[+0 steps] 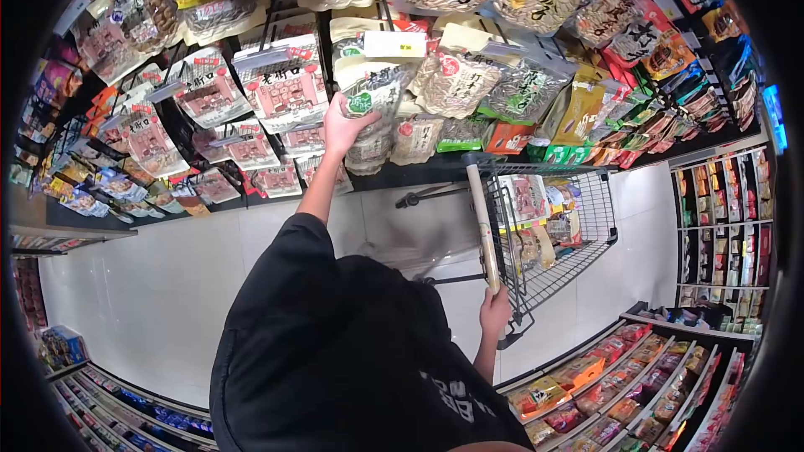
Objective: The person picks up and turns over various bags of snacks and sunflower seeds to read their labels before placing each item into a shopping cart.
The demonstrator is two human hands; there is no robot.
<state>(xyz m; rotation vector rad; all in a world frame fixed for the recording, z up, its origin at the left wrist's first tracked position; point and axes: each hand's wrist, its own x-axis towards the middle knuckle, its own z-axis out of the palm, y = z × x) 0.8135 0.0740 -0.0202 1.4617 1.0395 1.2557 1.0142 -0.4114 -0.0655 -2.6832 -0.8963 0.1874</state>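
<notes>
Fingers of the left hand point(345, 124) are clamped on the lower left edge of a seed bag point(374, 92), with the thumb laid across its front and the other fingertips hidden. This bag has a round green label and is at the rack of hanging snacks, just below a white price card point(394, 43); whether it is still on its hook I cannot tell. More bags hang behind and below it. To its left are white pouches point(283, 88) with red pictures, and just to its right is a tan bag point(459, 84) with a round red label.

Right-hand fingers are wrapped around the near end of the cart's pale handle point(481, 209), and the right hand point(495, 311) sits well apart from the left one. Beyond the handle, the wire cart point(599, 251) carries several packets, among them a white and red pouch point(528, 198). Pale floor tiles point(142, 293) lie under the cart, and low shelves point(607, 381) of bright packets run along the right hand's side.
</notes>
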